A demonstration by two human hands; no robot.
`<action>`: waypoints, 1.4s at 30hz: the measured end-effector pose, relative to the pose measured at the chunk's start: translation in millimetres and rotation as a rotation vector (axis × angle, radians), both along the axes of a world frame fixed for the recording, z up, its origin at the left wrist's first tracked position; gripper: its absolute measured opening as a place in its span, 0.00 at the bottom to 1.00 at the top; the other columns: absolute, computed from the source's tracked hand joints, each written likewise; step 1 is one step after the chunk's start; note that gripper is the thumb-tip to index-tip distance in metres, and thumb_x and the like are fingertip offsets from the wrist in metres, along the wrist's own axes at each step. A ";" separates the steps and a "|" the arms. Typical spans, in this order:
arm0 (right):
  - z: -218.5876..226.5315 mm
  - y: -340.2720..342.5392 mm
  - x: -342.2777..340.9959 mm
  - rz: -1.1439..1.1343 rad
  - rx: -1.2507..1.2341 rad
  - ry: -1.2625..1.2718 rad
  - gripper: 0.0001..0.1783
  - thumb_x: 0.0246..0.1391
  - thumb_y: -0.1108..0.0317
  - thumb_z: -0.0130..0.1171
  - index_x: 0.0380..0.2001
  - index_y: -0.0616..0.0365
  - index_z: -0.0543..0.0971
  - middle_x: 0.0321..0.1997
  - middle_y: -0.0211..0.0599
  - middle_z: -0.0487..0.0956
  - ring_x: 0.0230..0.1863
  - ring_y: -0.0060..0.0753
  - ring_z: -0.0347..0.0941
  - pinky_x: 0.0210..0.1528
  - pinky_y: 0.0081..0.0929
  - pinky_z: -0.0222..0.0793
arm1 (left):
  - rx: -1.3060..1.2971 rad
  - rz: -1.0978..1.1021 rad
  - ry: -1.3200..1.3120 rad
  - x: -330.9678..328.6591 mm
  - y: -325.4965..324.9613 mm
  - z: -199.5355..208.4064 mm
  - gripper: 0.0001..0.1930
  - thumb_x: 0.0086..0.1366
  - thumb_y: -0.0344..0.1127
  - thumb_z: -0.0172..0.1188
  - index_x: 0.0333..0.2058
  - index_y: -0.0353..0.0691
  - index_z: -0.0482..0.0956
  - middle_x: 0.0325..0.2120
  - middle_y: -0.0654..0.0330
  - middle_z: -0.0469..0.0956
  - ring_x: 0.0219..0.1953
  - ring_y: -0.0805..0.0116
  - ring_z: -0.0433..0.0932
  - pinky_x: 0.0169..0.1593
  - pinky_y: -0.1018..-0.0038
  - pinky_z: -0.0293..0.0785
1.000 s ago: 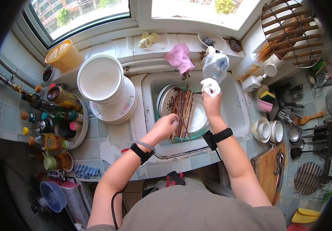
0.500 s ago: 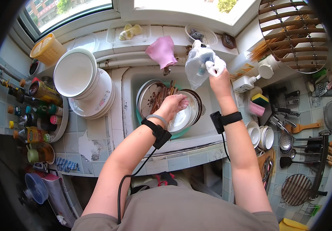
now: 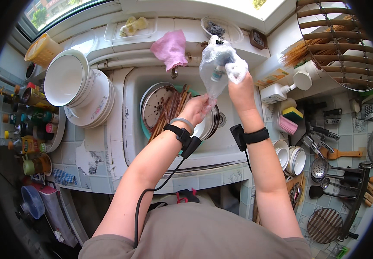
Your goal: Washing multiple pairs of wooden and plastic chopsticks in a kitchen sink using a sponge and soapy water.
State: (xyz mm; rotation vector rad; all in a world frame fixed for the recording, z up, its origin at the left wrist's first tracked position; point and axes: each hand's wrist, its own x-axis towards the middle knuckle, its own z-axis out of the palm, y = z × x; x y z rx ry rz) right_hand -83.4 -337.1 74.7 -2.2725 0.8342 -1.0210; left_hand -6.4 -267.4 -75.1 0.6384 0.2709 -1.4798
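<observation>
A clear plastic bag (image 3: 216, 84) hangs over the sink, and a small bottle-like thing shows through it. My right hand (image 3: 241, 88) is closed at the bag's upper right side, by a crumpled white part (image 3: 237, 71); its fingers are partly hidden. Lower down, my left hand (image 3: 197, 108) pinches the bag's narrow bottom end. Beneath my left hand, a green basin (image 3: 145, 129) in the sink holds a dark-patterned plate (image 3: 155, 105), a bundle of brown chopsticks (image 3: 169, 112) and white bowls (image 3: 201, 128), partly covered by that hand.
Stacked white bowls (image 3: 65, 77) and flowered plates (image 3: 104, 99) stand left of the sink (image 3: 128, 86). A pink cloth (image 3: 170, 49) drapes over the tap. On the right are a white pump bottle (image 3: 275, 91), a yellow-green sponge (image 3: 293, 114) and hanging utensils (image 3: 320, 168).
My left hand has moved up and right from over the basin and now grips the bag's lower end. The bag is stretched longer between my hands. The whole view has shifted slightly.
</observation>
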 end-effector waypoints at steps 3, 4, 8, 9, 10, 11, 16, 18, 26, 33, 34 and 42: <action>-7.5 -6.0 0.0 0.040 -0.035 -0.052 0.14 0.54 0.69 0.53 0.42 0.65 0.73 0.35 0.44 0.77 0.36 0.39 0.74 0.39 0.29 0.68 | -0.043 0.025 -0.002 -2.2 -7.2 -6.0 0.08 0.65 0.25 0.45 0.42 0.29 0.68 0.38 0.53 0.73 0.39 0.64 0.76 0.43 0.77 0.78; -13.1 -8.8 -1.2 0.065 -0.083 -0.113 0.13 0.55 0.68 0.52 0.42 0.64 0.73 0.34 0.39 0.77 0.34 0.35 0.74 0.37 0.27 0.68 | -0.030 0.013 -0.015 -3.4 -8.8 -5.7 0.09 0.64 0.23 0.45 0.42 0.29 0.68 0.38 0.53 0.73 0.39 0.65 0.76 0.42 0.78 0.79; -54.6 -2.4 -9.2 -0.201 0.388 -0.361 0.13 0.60 0.66 0.43 0.42 0.58 0.74 0.30 0.27 0.72 0.29 0.22 0.68 0.33 0.20 0.65 | 0.007 -0.017 -0.009 -0.5 -11.6 -9.4 0.10 0.62 0.20 0.45 0.43 0.29 0.67 0.38 0.54 0.73 0.38 0.65 0.76 0.42 0.78 0.78; -74.8 -1.5 -12.0 -0.276 0.629 -0.393 0.14 0.61 0.65 0.39 0.41 0.55 0.75 0.30 0.26 0.70 0.30 0.22 0.67 0.32 0.18 0.65 | 0.011 -0.012 -0.009 0.6 -10.3 -10.9 0.10 0.62 0.20 0.45 0.43 0.29 0.67 0.38 0.54 0.73 0.38 0.65 0.76 0.42 0.78 0.78; -97.9 -0.1 -17.1 -0.289 0.833 -0.413 0.16 0.62 0.63 0.38 0.42 0.57 0.74 0.31 0.28 0.71 0.31 0.23 0.67 0.34 0.20 0.66 | -0.041 0.010 -0.037 -1.4 -9.3 -11.8 0.11 0.62 0.21 0.46 0.43 0.28 0.67 0.37 0.54 0.73 0.38 0.65 0.76 0.44 0.76 0.77; -123.1 -0.3 -20.6 -0.300 1.040 -0.432 0.18 0.62 0.60 0.38 0.44 0.58 0.73 0.32 0.31 0.72 0.33 0.24 0.68 0.36 0.22 0.66 | -0.092 0.033 -0.066 -3.5 -7.4 -12.8 0.11 0.61 0.21 0.46 0.43 0.28 0.67 0.37 0.54 0.73 0.39 0.65 0.76 0.46 0.75 0.75; -177.9 -5.4 -16.7 -0.087 1.786 -0.735 0.22 0.62 0.55 0.39 0.47 0.62 0.68 0.40 0.42 0.74 0.39 0.38 0.70 0.45 0.33 0.68 | -0.124 -0.160 -0.739 -20.6 13.2 5.0 0.14 0.63 0.28 0.45 0.45 0.30 0.74 0.42 0.53 0.75 0.49 0.67 0.71 0.53 0.76 0.64; -159.4 11.9 -2.1 0.005 1.806 -0.704 0.20 0.61 0.53 0.41 0.41 0.61 0.68 0.42 0.47 0.74 0.43 0.48 0.70 0.50 0.37 0.67 | -0.162 -0.182 -1.222 -21.3 20.2 9.8 0.17 0.64 0.35 0.44 0.49 0.35 0.71 0.46 0.50 0.73 0.51 0.60 0.69 0.55 0.71 0.60; -161.5 28.1 12.8 0.011 1.938 -0.595 0.18 0.58 0.55 0.45 0.41 0.60 0.66 0.34 0.47 0.73 0.35 0.44 0.71 0.40 0.41 0.72 | -0.077 -0.406 -1.863 8.5 14.2 -40.9 0.21 0.67 0.44 0.34 0.51 0.39 0.66 0.50 0.45 0.68 0.54 0.42 0.62 0.58 0.60 0.55; -236.8 13.8 -3.6 -0.122 1.337 -0.393 0.18 0.57 0.56 0.45 0.42 0.60 0.68 0.38 0.42 0.74 0.38 0.37 0.71 0.46 0.32 0.68 | -0.024 -0.232 -0.816 -10.9 16.4 15.3 0.28 0.58 0.39 0.52 0.54 0.32 0.59 0.47 0.49 0.69 0.52 0.61 0.66 0.54 0.71 0.60; -244.9 17.0 -2.3 -0.115 1.341 -0.390 0.18 0.57 0.56 0.45 0.42 0.60 0.68 0.38 0.42 0.74 0.38 0.37 0.71 0.46 0.32 0.68 | -0.033 -0.250 -0.813 -10.1 13.8 0.7 0.26 0.58 0.38 0.54 0.52 0.30 0.62 0.45 0.50 0.70 0.49 0.60 0.68 0.52 0.69 0.62; -204.9 34.2 -4.7 0.244 0.401 0.313 0.26 0.54 0.69 0.48 0.57 0.64 0.61 0.59 0.46 0.66 0.60 0.40 0.60 0.62 0.31 0.53 | 0.178 -0.318 -0.458 3.6 -2.0 -14.5 0.13 0.53 0.28 0.56 0.38 0.33 0.70 0.32 0.54 0.74 0.33 0.63 0.74 0.38 0.67 0.70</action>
